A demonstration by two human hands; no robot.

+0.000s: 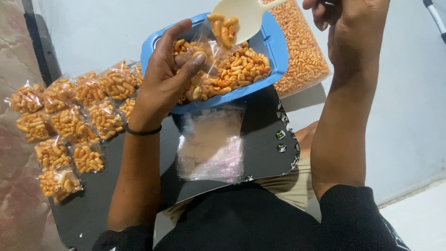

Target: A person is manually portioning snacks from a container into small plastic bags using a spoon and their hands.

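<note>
Left hand (pixel 162 81) pinches a small clear bag (pixel 204 46) open over the blue tray (pixel 274 51), 12 o'clock | right hand (pixel 346 21) closed on the scoop (pixel 237 18) handle | risk: tilted scoop spills macaroni (pixel 223 25) past the bag mouth.

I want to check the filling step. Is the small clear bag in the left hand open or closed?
Open. The left hand holds the small clear bag with its mouth spread, and the white scoop tips orange macaroni snacks into it.
</note>
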